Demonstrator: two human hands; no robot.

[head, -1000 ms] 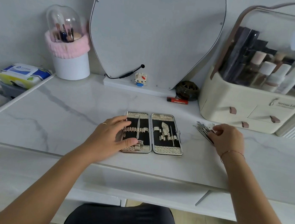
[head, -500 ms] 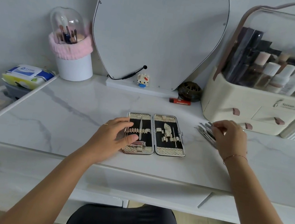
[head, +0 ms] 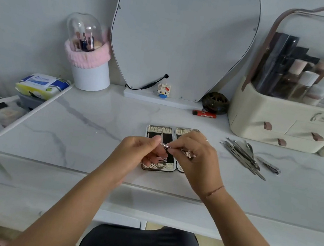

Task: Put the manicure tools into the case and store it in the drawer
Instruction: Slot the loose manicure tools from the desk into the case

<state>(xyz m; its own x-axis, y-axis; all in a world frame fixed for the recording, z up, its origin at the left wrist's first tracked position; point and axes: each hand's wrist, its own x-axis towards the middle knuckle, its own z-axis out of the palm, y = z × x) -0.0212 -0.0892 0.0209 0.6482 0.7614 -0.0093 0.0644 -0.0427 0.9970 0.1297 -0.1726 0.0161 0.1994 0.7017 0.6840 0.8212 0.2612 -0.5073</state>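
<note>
The manicure case (head: 156, 129) lies open and flat on the marble desk, its two black-lined halves side by side, with a few tools strapped inside. Both hands hover over it. My right hand (head: 195, 159) pinches a thin metal tool (head: 167, 146) at its end, and my left hand (head: 141, 153) pinches the same tool from the other side above the left half. A heap of loose metal manicure tools (head: 243, 155) lies on the desk to the right, with a nail clipper (head: 269, 166) at its near edge.
A cream cosmetics organiser (head: 270, 115) with small drawers stands at the back right. A mirror (head: 183, 39), toy figure (head: 163, 90), dark jar (head: 215, 103), red lighter (head: 204, 113) and brush holder (head: 90, 73) line the back. Wipes (head: 41, 85) sit left. The desk's drawer front (head: 46, 190) runs below.
My right hand left the loose pile and came over the case carrying a thin tool. My left hand lifted off the case's left half and met it.
</note>
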